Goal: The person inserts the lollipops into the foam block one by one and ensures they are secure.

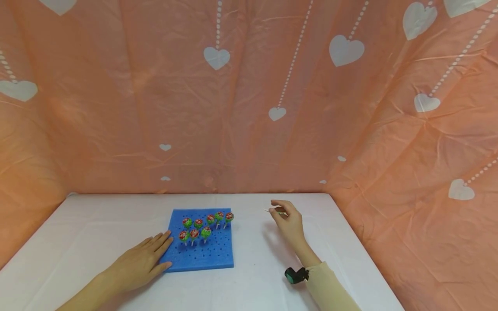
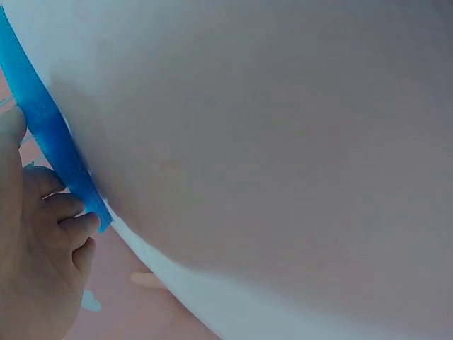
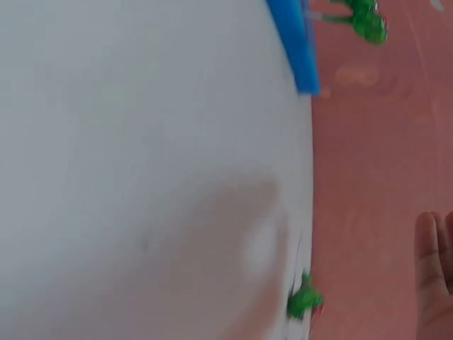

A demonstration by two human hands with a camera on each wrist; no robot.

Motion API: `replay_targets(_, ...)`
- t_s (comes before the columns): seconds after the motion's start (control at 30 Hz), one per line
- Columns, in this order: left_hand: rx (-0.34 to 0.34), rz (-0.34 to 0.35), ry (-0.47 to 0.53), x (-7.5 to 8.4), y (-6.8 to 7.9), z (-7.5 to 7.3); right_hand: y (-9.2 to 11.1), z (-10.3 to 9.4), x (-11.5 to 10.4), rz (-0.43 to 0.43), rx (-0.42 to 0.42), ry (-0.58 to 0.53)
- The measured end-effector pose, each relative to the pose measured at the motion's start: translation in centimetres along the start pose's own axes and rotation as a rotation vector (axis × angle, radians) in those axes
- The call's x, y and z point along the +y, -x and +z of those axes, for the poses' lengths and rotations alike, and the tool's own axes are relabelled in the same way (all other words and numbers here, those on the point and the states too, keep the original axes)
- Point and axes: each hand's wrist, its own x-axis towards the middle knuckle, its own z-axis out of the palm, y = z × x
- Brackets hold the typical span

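My left hand (image 1: 138, 263) rests at the left edge of a blue foam board (image 1: 206, 259), its fingers and thumb spread along that edge. Several lollipops (image 1: 194, 233) in green and red wrappers stand upright by their sticks in the board's holes. To the right of the board my right hand (image 1: 289, 222) hovers above the table, thumb and fingers apart. Behind it a lollipop (image 3: 304, 299) appears to lie on the table, its white stick (image 1: 266, 210) pointing left. In the right wrist view the fingers (image 3: 428, 262) stand apart from this lollipop.
A white-covered table (image 1: 256, 280) bears the board. Orange drapery (image 1: 264, 151) with white hearts hangs behind and at both sides. A black and green device (image 1: 296, 275) is at the right wrist. Many small holes dot the board's surface.
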Motion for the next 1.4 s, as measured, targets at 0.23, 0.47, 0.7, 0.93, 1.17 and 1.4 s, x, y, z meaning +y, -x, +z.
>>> replay_targets(0.23, 0.004, 0.0, -0.004, 0.0, -0.1, 0.0, -1.1, -2.5, 4.7, 0.045, -0.002, 0.071)
replay_targets(0.47, 0.008, -0.003, -0.01, 0.0, -0.1, 0.0, -1.7, -4.5, 6.4, 0.11, -0.008, 0.184)
replay_targets(0.7, 0.005, 0.004, -0.004, 0.0, -0.1, 0.1, -2.6, -5.8, 8.0, 0.208, -0.065, 0.217)
replay_targets(0.93, -0.005, -0.007, -0.009, -0.1, -0.1, 0.1, -3.6, -6.4, 9.2, 0.235, -0.128, 0.343)
replay_targets(1.17, 0.0, 0.0, -0.012, -0.2, -0.1, 0.2, -4.5, -6.6, 10.1, 0.23, -0.187, 0.436)
replay_targets(1.4, 0.001, 0.005, -0.009, 0.0, 0.0, 0.1, -5.1, -6.6, 10.6, 0.252, -0.251, 0.478)
